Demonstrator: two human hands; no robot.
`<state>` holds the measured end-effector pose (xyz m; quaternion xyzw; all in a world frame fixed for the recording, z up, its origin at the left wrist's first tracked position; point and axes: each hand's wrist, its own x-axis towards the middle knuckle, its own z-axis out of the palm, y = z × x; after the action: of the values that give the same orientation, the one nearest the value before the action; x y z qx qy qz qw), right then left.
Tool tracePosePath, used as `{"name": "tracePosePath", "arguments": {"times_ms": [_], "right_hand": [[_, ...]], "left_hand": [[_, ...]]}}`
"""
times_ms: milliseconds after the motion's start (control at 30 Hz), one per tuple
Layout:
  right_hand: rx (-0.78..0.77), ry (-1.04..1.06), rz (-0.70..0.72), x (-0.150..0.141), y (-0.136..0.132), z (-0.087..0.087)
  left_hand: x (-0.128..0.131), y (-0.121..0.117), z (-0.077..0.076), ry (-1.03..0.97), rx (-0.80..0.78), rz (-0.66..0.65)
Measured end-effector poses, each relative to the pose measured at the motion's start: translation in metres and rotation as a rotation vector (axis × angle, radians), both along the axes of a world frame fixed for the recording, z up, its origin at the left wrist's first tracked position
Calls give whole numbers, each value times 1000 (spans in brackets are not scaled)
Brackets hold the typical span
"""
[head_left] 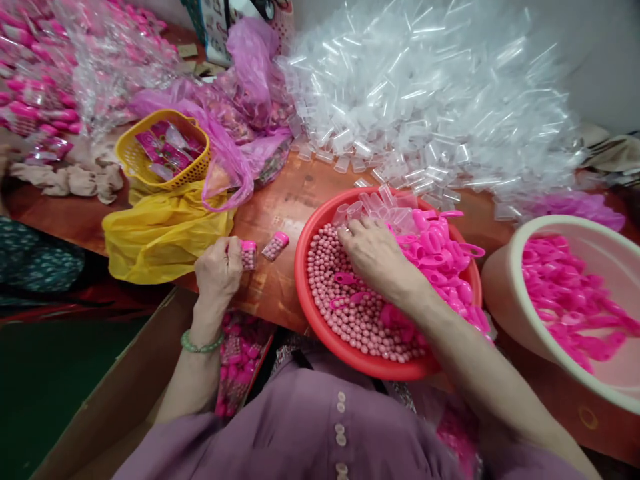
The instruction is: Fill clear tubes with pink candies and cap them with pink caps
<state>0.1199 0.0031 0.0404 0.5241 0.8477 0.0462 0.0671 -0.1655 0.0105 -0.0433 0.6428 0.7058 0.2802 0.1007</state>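
My left hand (218, 269) is closed around a small clear tube with a pink cap (249, 254), filled with pink beads, held just above the brown table. A second filled, capped tube (275, 245) lies on the table beside it. My right hand (373, 255) reaches into a red basin (302, 280), fingers curled down among the clear empty tubes (380, 202) at its far side; whether it grips one is hidden. The basin also holds small pink beads (345, 310) and bright pink caps (443, 250).
A big heap of clear tubes (440, 93) fills the back. A cream basin of pink caps (505, 280) stands right. A yellow basket (131, 157), yellow bag (160, 233) and pink bag (240, 120) sit left. A cardboard box with filled tubes (240, 360) is below the table edge.
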Motion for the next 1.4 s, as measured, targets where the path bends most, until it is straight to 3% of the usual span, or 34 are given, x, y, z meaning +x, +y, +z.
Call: {"name": "tracePosePath", "arguments": {"times_ms": [100, 200, 433, 567, 700, 900, 1100, 1233, 1400], "right_hand": [[-109, -58, 8, -2, 25, -5], [-181, -54, -11, -4, 34, -8], [-248, -107, -46, -1, 37, -4], [-274, -160, -17, -1, 38, -6], [-338, -170, 6, -10, 35, -11], [-410, -103, 78, -15, 29, -15], [-359, 210, -147, 2, 37, -5], [-263, 306, -325, -3, 40, -8], [-286, 269, -302, -18, 32, -24]], "left_hand": [[-3, 4, -21, 7, 63, -74], [12, -2, -27, -87, 114, -157], [83, -31, 1, -305, 270, -422], [105, -35, 5, -264, 218, -532], [106, -31, 8, -145, 91, -595], [105, -32, 25, 50, -20, -572], [104, -32, 26, 97, -39, -581], [104, -31, 26, 118, -64, -575], [106, -32, 28, 141, -63, -574]]}}
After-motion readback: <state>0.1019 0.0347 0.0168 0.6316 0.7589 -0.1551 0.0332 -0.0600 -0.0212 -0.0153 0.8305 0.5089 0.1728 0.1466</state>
